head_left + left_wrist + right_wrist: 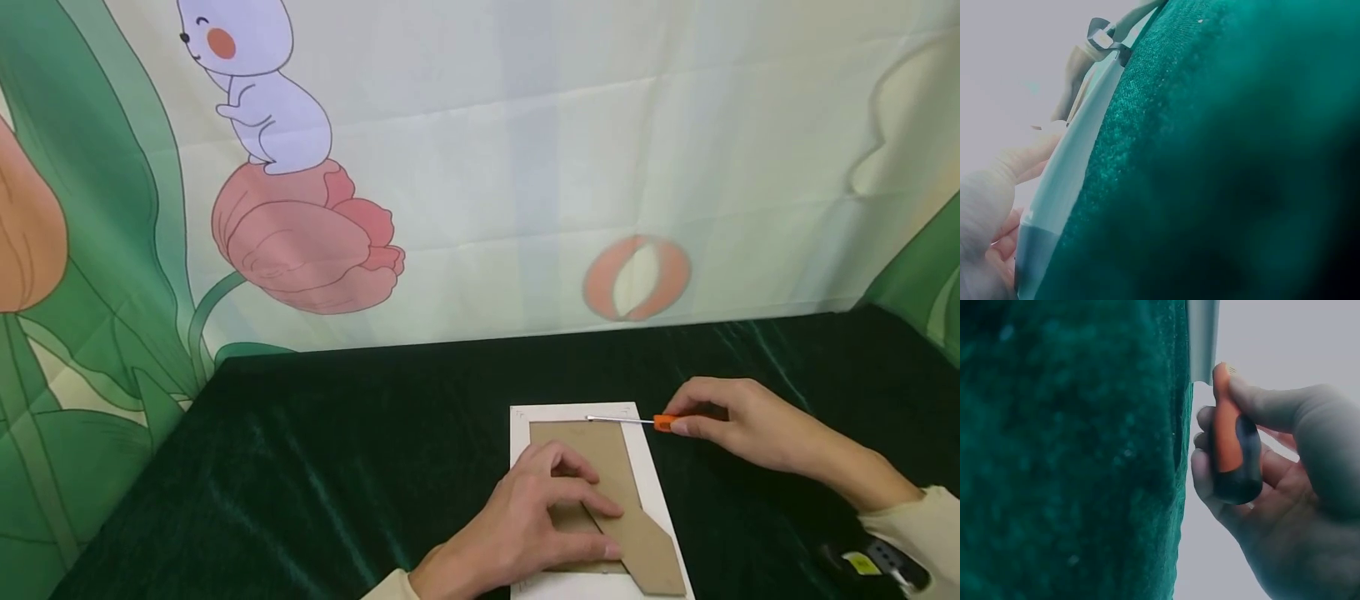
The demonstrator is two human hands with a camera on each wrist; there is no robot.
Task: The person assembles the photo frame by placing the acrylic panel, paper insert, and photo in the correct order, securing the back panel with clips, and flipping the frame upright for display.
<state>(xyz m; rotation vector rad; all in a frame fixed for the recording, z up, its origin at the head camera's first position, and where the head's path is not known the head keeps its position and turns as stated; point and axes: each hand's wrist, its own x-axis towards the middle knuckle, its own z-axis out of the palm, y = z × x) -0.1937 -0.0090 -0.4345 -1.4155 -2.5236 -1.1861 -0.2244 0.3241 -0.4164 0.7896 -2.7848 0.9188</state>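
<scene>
Photo frame (643,467) is face down on the dark green velvet cloth (300,467), right of centre in the head view, near edge cut off by the bottom of the view. White border, brown backing board (603,446) set inside it. Brown easel leg (651,554) lies over the board's near right part and overlaps the border there.

Left hand (536,508): fingers spread and loosely bent over the board, fingertips and thumb at the easel leg. Not wrapped round anything.

Right hand (746,421): holds the screwdriver (663,423) by its handle, thumb against fingers, off the frame's far right corner. Handle is orange and black, per the right wrist view. Metal shaft points left across the far border; tip is just beside the board's far edge. Can't tell if the tip touches.

Behind: printed backdrop (465,167) with a lilac cartoon animal (285,125) sitting on a pink tulip (300,242). Cream sleeves on both arms.
</scene>
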